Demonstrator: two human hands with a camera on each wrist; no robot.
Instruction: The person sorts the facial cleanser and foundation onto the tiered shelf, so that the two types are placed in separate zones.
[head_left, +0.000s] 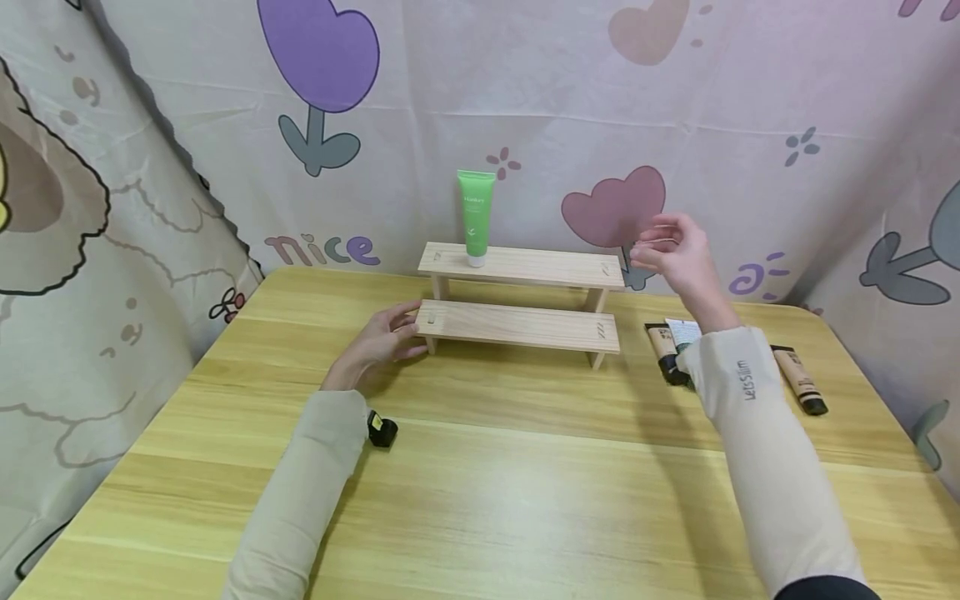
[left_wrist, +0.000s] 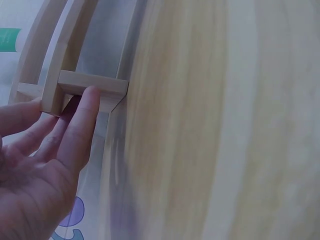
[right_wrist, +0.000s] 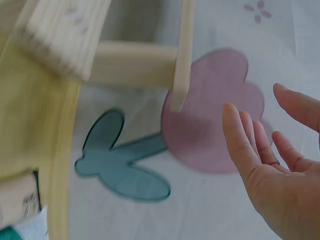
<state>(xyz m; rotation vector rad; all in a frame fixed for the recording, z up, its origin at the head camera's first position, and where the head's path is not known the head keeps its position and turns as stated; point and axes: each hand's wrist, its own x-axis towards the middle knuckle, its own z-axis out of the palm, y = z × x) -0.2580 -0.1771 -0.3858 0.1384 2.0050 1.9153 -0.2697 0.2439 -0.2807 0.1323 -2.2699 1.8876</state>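
A two-tier wooden display rack [head_left: 517, 323] stands toward the back of the table. My left hand [head_left: 380, 340] grips the left end of its lower step. In the left wrist view the thumb lies at the step's edge [left_wrist: 51, 92] and a fingertip touches the short side leg [left_wrist: 95, 82]. A green squeeze tube [head_left: 476, 217] stands upright on its white cap, near the left of the upper step. Beyond the rack's right end my right hand [head_left: 678, 254] is raised in the air, holding nothing, its fingers loosely extended in the right wrist view.
Right of the rack, a beige tube with a black cap [head_left: 666, 354] and a white tube [head_left: 682, 332] lie together, partly behind my right sleeve. Another beige tube [head_left: 800, 379] lies farther right. A small black object [head_left: 382, 431] sits by my left cuff. A patterned curtain [head_left: 465, 108] hangs behind the table.
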